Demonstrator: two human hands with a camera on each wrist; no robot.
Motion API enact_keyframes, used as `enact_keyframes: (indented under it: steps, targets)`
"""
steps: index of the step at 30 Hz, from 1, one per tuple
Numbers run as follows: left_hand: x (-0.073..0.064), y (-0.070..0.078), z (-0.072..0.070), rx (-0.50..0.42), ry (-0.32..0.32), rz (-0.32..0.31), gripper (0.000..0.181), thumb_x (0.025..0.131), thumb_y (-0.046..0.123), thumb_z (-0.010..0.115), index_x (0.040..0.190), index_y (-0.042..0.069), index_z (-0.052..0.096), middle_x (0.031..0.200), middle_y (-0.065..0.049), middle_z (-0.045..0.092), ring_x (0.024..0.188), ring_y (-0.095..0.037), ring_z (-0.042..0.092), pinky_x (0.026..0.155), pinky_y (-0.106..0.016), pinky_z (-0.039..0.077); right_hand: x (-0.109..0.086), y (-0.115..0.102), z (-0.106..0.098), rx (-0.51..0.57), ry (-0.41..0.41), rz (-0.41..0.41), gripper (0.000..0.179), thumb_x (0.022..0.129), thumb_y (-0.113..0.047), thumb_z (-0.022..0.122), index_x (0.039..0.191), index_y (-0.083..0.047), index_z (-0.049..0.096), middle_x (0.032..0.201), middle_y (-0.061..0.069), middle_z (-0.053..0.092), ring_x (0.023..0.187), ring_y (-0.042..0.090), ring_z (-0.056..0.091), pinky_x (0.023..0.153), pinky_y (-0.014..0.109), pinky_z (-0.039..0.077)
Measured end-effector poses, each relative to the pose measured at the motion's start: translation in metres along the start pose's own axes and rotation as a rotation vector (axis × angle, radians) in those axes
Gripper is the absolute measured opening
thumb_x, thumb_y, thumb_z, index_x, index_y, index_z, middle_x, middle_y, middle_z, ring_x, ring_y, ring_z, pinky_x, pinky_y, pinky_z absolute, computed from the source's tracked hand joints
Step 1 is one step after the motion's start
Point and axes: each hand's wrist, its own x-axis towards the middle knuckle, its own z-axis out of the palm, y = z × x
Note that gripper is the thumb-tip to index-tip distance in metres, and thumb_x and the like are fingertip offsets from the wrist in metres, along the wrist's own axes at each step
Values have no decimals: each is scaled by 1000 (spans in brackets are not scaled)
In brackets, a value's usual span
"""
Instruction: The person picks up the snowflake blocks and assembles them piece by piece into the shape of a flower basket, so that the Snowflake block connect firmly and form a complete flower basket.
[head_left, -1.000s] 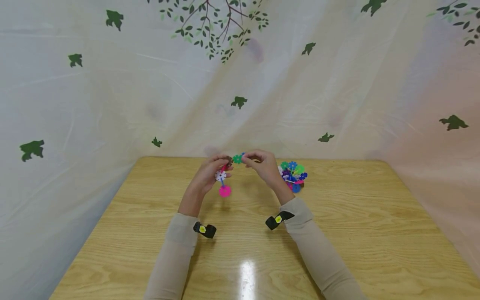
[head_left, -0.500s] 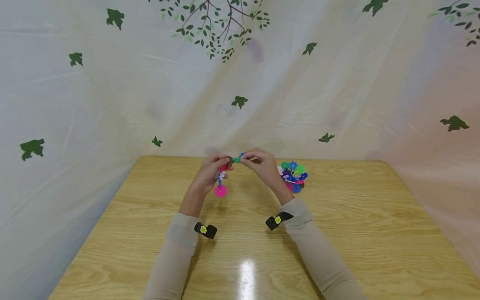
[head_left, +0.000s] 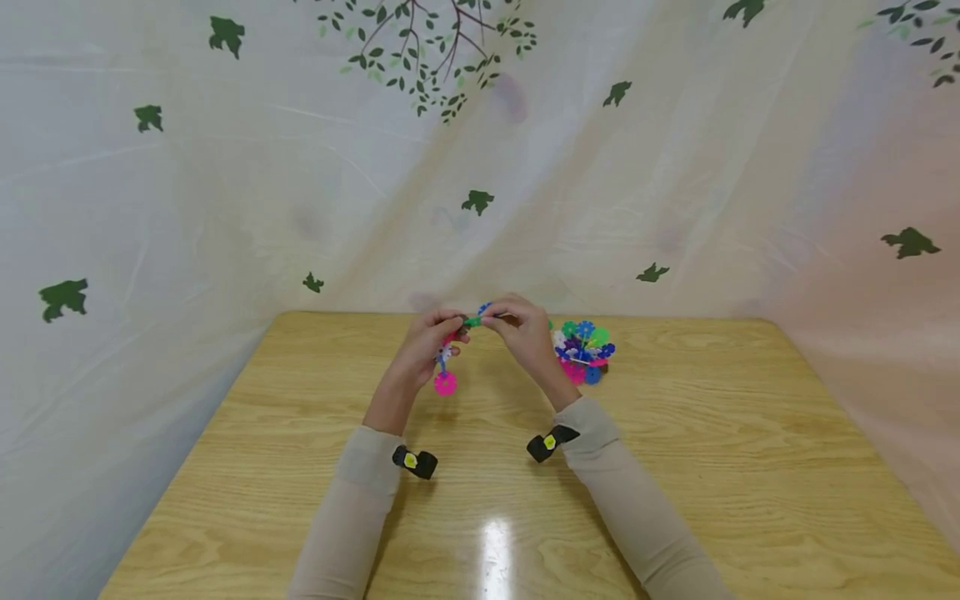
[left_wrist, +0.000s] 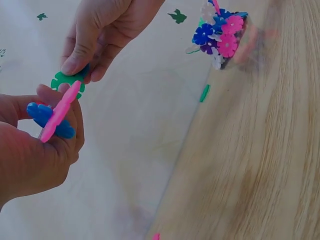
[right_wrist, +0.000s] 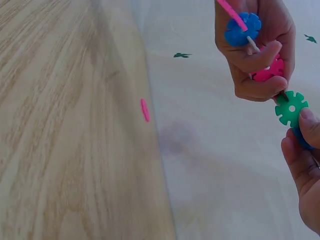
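My left hand [head_left: 420, 348] grips a chain of joined plastic snowflake discs above the far part of the table. From its lower end hangs a pink disc [head_left: 446, 383], and a blue disc [right_wrist: 243, 29] joins it. A red-pink disc [right_wrist: 270, 69] shows between the left fingers in the right wrist view. At the other end, my right hand [head_left: 525, 332] pinches the green disc [right_wrist: 291, 108] with thumb and fingers, and a further blue disc [right_wrist: 302, 138] lies partly hidden behind that thumb. The fingers cover where the green disc meets the chain.
A heap of colourful snowflake discs [head_left: 585, 354] lies on the wooden table [head_left: 712, 467], right of my right wrist. A loose green piece [left_wrist: 205, 93] and a loose pink piece [right_wrist: 145, 110] lie near the far edge. A pale curtain [head_left: 375, 208] hangs behind.
The green disc has turned from face-on to nearly edge-on, and the hands have drawn slightly closer together. The hanging pink disc swung left, then back a little.
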Motion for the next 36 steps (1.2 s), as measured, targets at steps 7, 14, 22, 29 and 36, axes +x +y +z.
enact_keyframes:
  steps: [7, 14, 22, 29, 36]
  targets:
    - [2, 0, -2, 18, -14, -28, 9, 105, 18, 56, 103, 10, 59, 89, 3, 61, 74, -4, 60, 57, -16, 47, 2, 11, -2, 43, -10, 70, 11, 91, -1, 73, 99, 5, 77, 105, 25, 71, 91, 26, 69, 78, 19, 57]
    - [1, 2, -7, 119, -61, -38, 14, 105, 23, 57, 113, 12, 62, 101, 5, 67, 84, -7, 57, 65, -19, 46, 4, 10, -8, 55, -61, 100, 17, 96, -5, 69, 108, 3, 77, 111, 23, 72, 86, 7, 69, 79, 26, 60]
    - [1, 1, -11, 137, -37, -12, 15, 104, 25, 60, 113, 13, 62, 104, 3, 67, 86, -8, 56, 66, -20, 47, 7, 11, -10, 225, -54, 170, 23, 96, 1, 66, 116, 12, 69, 105, 32, 69, 83, 8, 72, 80, 35, 63]
    - [1, 1, -11, 120, -13, -9, 16, 104, 24, 61, 115, 12, 60, 105, 5, 67, 89, -10, 58, 67, -20, 49, 7, 10, -10, 310, -53, 220, 25, 96, 4, 65, 119, 14, 66, 97, 22, 71, 81, 11, 73, 77, 31, 63]
    - [2, 2, -11, 126, -7, -8, 14, 103, 24, 63, 113, 13, 62, 101, 7, 70, 87, -9, 59, 67, -20, 50, 7, 8, -11, 319, -80, 279, 29, 97, 1, 64, 125, 11, 64, 100, 26, 72, 79, 12, 74, 76, 31, 63]
